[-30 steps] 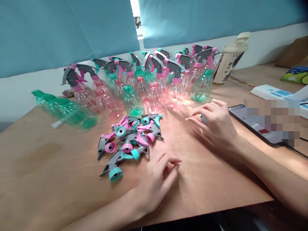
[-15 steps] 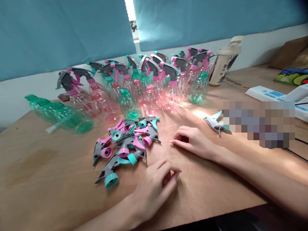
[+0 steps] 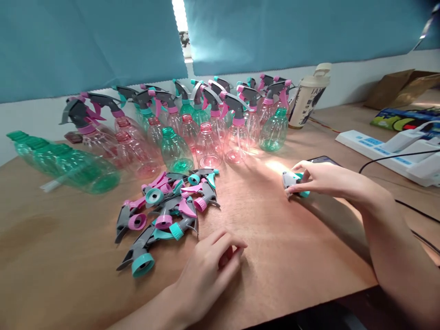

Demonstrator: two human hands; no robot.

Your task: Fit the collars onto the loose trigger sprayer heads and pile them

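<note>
Spray head (image 3: 289,179): pale grey, teal parts | right grip (image 3: 323,178): pinched on it | left grip (image 3: 213,262): half-curled, empty

Blue covering (image 3: 103,41) above white wall (image 3: 357,75); bright light through narrow gap (image 3: 179,18); brown wooden table (image 3: 254,238).

Five open pink bottles (image 3: 208,149) and five open green bottles (image 3: 176,153) can be counted; the fitted spray bottles (image 3: 235,143) overlap too much for an exact figure but exceed ten. At least seven loose spray heads (image 3: 163,222) show in the pile, plus one separate spray head (image 3: 289,179), one tumbler (image 3: 307,101) and one power strip (image 3: 373,149).
</note>
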